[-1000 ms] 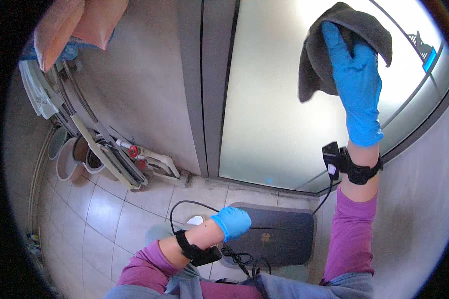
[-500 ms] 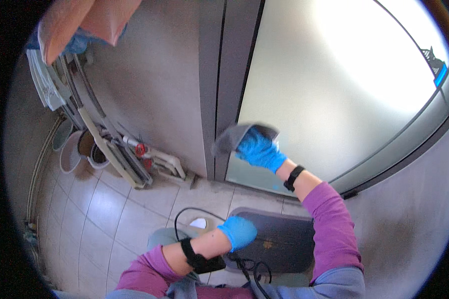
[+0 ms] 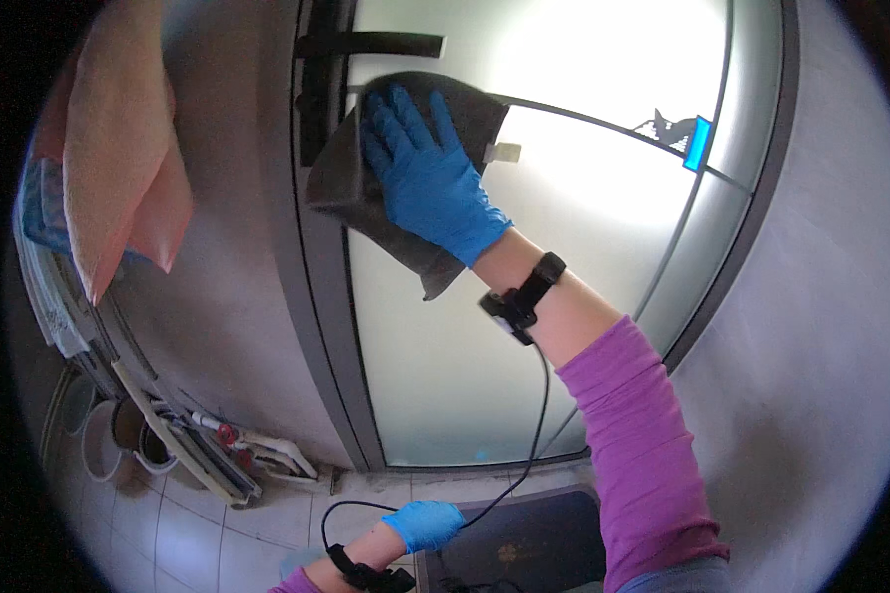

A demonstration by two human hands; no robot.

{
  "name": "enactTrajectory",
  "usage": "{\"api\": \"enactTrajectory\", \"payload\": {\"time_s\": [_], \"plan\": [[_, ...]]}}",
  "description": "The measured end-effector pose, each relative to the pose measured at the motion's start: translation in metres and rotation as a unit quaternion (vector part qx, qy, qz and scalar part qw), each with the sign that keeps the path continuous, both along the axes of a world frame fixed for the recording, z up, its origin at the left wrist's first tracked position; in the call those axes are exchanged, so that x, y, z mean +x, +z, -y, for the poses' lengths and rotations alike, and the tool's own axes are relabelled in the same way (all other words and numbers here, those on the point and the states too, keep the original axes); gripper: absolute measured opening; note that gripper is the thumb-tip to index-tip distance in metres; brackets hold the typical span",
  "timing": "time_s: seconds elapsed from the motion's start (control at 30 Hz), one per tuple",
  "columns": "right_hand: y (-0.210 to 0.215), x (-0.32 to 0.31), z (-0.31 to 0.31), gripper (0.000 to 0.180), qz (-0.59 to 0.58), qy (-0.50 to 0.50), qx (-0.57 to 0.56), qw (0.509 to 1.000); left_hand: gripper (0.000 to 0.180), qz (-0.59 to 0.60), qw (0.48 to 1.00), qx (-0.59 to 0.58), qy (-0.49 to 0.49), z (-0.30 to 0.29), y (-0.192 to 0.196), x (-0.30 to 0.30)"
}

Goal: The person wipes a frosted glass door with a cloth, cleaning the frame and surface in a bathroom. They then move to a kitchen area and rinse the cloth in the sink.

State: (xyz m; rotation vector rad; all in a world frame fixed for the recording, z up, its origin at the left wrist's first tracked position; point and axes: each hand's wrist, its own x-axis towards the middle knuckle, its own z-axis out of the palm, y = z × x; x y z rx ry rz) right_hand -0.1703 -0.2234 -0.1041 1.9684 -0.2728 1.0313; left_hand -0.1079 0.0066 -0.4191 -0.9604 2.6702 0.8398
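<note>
My right hand (image 3: 430,183), in a blue glove, lies flat with spread fingers on a dark grey cloth (image 3: 366,212). It presses the cloth against the frosted glass door (image 3: 445,376), just below the black door handle (image 3: 396,44). One corner of the cloth hangs down beneath the palm, and a small pale tag sticks out on its right. Low in front of me, my left hand (image 3: 425,524), also blue-gloved, looks rounded and closed. Its fingers curl out of sight, so anything in them is hidden. A black cable (image 3: 539,425) runs from the right wrist band down past that hand.
A dark mat (image 3: 534,539) lies on the tiled floor before the door. Pink towels (image 3: 119,148) hang at the left. Below them are several buckets (image 3: 99,445), mop poles and a white-and-red stick-shaped tool (image 3: 267,445). A pale wall (image 3: 811,346) rises on the right.
The right hand has gone up the door and left, spreading the crumpled cloth out on the glass. The view has tipped upward, bringing the handle in. The left hand stays low.
</note>
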Motion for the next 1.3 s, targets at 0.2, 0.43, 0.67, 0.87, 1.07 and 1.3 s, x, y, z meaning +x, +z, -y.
{"api": "enactTrajectory", "payload": {"time_s": [0.2,0.43,0.67,0.87,1.07,1.3], "plan": [[0.008,-0.159,0.026,0.032,0.188,-0.172,0.082,0.963,0.035,-0.076,0.995,-0.069,-0.019,-0.001,0.007,-0.007],[-0.007,-0.243,-0.004,0.037,0.123,-0.783,0.033,0.608,0.04,-0.114,0.988,-0.082,-0.058,-0.003,0.002,-0.02],[0.009,-0.251,0.017,0.041,0.355,-0.224,0.145,0.896,0.039,-0.117,0.988,-0.077,-0.065,0.003,-0.009,-0.023],[0.034,-0.329,0.025,0.033,0.209,-0.72,-0.1,0.654,0.045,-0.155,0.984,-0.093,-0.015,0.003,0.006,-0.028],[0.081,-0.39,0.066,0.051,0.324,-0.24,-0.075,0.912,0.053,-0.27,0.96,-0.076,0.026,0.003,0.027,-0.033],[-0.076,-0.466,0.055,0.031,0.231,-0.558,-0.06,0.795,0.046,-0.228,0.97,-0.082,-0.014,0.006,0.03,-0.022]]}}
